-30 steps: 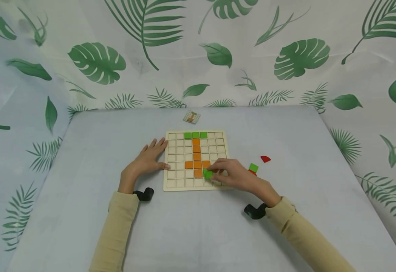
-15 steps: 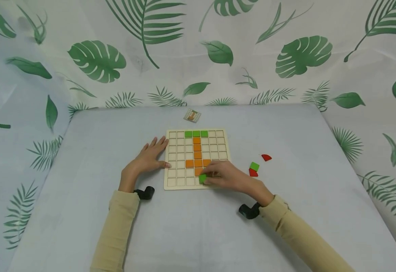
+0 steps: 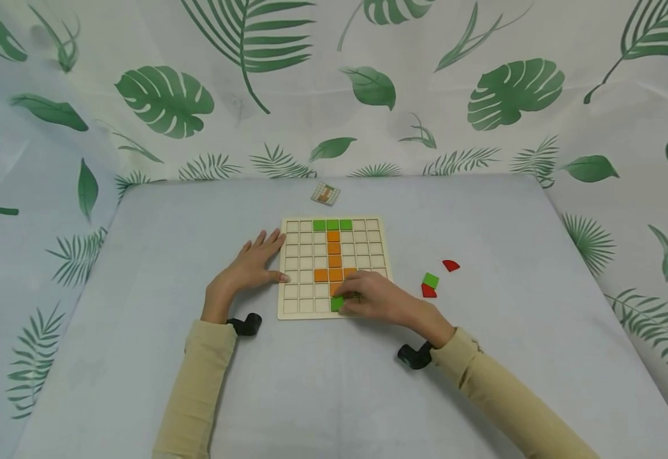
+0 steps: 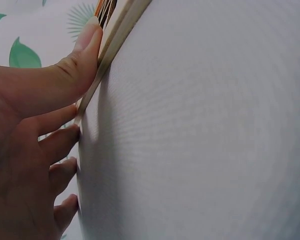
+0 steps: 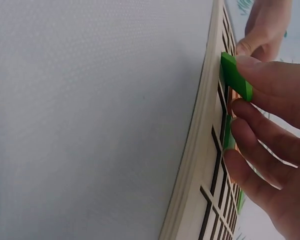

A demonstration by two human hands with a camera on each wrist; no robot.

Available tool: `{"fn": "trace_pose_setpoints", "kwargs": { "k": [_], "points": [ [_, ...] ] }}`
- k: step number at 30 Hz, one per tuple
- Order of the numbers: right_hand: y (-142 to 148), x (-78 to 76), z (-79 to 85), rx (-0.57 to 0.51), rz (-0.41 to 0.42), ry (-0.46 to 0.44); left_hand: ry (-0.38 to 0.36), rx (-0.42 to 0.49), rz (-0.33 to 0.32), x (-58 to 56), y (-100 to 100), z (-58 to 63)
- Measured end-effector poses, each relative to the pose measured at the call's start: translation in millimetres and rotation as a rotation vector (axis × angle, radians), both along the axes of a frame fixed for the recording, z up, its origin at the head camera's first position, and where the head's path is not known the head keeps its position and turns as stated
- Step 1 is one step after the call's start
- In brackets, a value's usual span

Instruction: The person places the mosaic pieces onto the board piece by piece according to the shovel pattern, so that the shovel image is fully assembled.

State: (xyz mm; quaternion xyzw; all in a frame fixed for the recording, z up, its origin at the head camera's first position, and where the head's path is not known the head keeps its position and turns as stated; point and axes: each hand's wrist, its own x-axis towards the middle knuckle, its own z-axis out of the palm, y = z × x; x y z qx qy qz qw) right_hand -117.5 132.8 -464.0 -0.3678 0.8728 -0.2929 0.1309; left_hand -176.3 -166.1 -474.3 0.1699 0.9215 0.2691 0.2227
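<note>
A wooden grid board (image 3: 308,299) lies on the table, with a row of green square tiles (image 3: 333,225) at the top and orange tiles (image 3: 334,248) in a column and crossbar below. My right hand (image 3: 377,296) pinches a green square tile (image 5: 235,75) between thumb and forefinger. That tile is tilted at the bottom row, under the lowest orange tile. Another green tile (image 5: 229,132) shows beneath the fingers in the right wrist view. My left hand (image 3: 250,264) has its fingers spread at the board's left side, its thumb resting on the edge.
Right of the board lie a loose green tile (image 3: 431,280), a red piece (image 3: 428,291) touching it and a red quarter-round piece (image 3: 451,265). A small patterned card (image 3: 325,194) lies behind the board. Leaf-printed cloth (image 3: 334,95) stands around the table.
My right hand has moved left and toward the board's near edge, bringing the green tile from beside the lowest orange tile to below it. The left hand has stayed put.
</note>
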Motion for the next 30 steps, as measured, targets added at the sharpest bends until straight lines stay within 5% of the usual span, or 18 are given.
{"fn": "trace_pose_setpoints", "kwargs": {
  "k": [24, 30],
  "points": [
    [2.1, 8.4, -4.2, -0.005, -0.012, 0.129, -0.033, 0.012, 0.021, 1.2, 2.9, 3.4],
    [7.9, 8.9, -4.1, -0.039, -0.024, 0.101, -0.04, -0.002, 0.024, 0.8, 2.8, 3.8]
  ]
}}
